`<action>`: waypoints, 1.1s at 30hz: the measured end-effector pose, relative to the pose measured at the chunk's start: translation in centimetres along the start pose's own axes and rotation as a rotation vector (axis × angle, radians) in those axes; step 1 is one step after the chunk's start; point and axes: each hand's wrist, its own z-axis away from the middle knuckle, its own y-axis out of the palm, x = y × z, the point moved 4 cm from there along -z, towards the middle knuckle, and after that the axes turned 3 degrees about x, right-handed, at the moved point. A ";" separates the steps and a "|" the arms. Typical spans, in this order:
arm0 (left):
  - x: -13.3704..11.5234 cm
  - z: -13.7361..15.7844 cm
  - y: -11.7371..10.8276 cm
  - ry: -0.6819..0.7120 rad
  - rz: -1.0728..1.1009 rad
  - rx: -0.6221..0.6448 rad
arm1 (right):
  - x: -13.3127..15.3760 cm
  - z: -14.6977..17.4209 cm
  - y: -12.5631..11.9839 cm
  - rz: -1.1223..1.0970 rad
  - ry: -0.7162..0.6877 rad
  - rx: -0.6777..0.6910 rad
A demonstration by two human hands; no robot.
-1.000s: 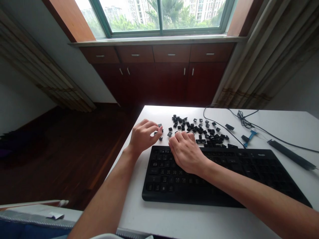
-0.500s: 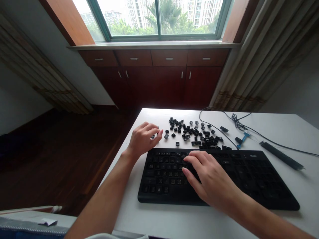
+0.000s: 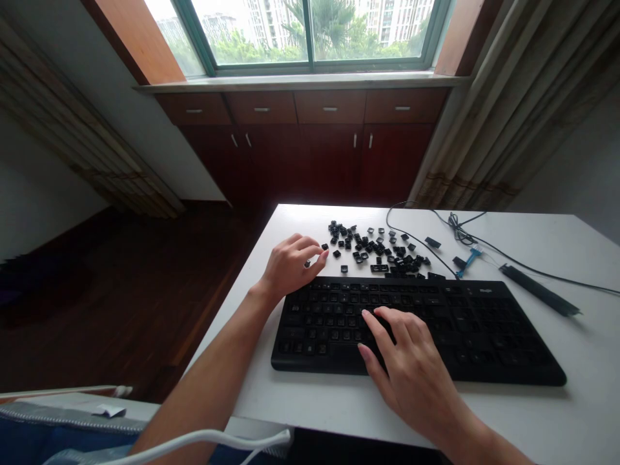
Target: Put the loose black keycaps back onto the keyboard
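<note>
A black keyboard (image 3: 489, 332) lies across the white table, with many of its key positions bare of caps. My left hand (image 3: 294, 261) is beyond its upper left corner, thumb and index finger closed in a pinch on a small black keycap that they mostly hide. Just past those fingertips lies another keycap (image 3: 325, 247), and one more shows partly beneath the palm. Over the middle of the keyboard is my right hand (image 3: 409, 358), its fingers bent and apart, holding nothing. Its fingertips are at or just above the key rows.
Loose keycaps (image 3: 380, 248) are scattered behind the keyboard. To the right lie a blue tool (image 3: 469, 263), a long dark strip (image 3: 538, 289) and a black cable (image 3: 527, 256). A white cord (image 3: 232, 440) crosses near the table's front edge.
My left hand has moved right and its thumb and index finger have closed together. The right hand has come lower, nearer the keyboard's front. The view has tipped slightly.
</note>
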 end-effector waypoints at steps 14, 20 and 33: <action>-5.2 1.8 -4.4 -0.113 0.155 0.208 | 0.4 1.2 -1.1 -0.088 -0.090 -0.022; -10.2 7.4 -4.9 -0.187 0.085 0.349 | 0.5 1.4 -0.9 -0.065 -0.076 -0.065; -13.1 9.2 -3.9 -0.287 0.003 0.190 | 1.0 1.0 -0.5 -0.027 -0.002 -0.056</action>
